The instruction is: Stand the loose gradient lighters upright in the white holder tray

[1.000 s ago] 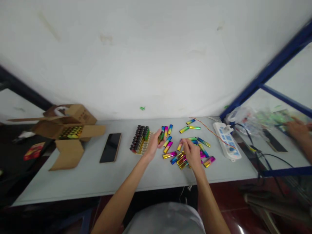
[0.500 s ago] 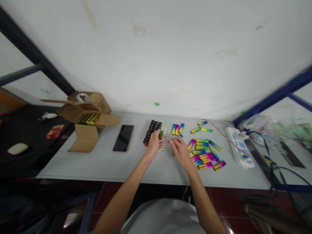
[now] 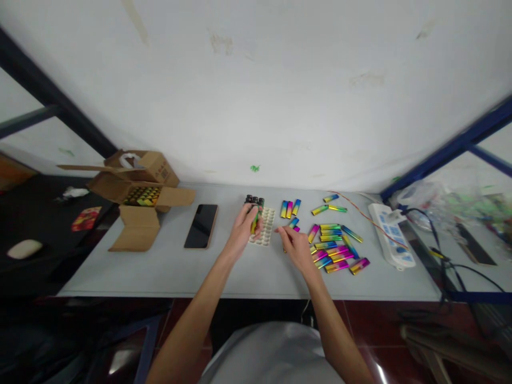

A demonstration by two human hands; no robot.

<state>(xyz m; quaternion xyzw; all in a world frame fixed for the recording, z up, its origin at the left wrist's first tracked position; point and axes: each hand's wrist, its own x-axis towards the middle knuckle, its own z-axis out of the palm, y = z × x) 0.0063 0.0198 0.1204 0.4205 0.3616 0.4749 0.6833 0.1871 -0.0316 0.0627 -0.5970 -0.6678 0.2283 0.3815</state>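
My left hand [image 3: 240,230] is closed around a green-and-yellow lighter [image 3: 254,224], holding it over a pale tray [image 3: 265,234] with rows of small holes. Black-topped lighters [image 3: 255,200] stand upright at the tray's far left end; my hand hides others. To the right of the tray, my right hand [image 3: 294,244] hovers low with fingers curled together; what they hold, if anything, is too small to make out. Just beyond it lies a blue metallic lighter-shaped piece [image 3: 294,222], partly covered by the hand.
Shiny rainbow-coloured pieces [image 3: 337,255] lie scattered on the right, with three more [image 3: 289,209] behind my right hand. A power strip [image 3: 391,234] with cords borders them. Leftward are a phone [image 3: 201,226] and an open cardboard box [image 3: 138,224] of lighters. A wall rises behind the table.
My left hand has shifted left and tilted, so the lighter in it shows more and more of the tray's holes are uncovered. My right hand has stayed nearly still.
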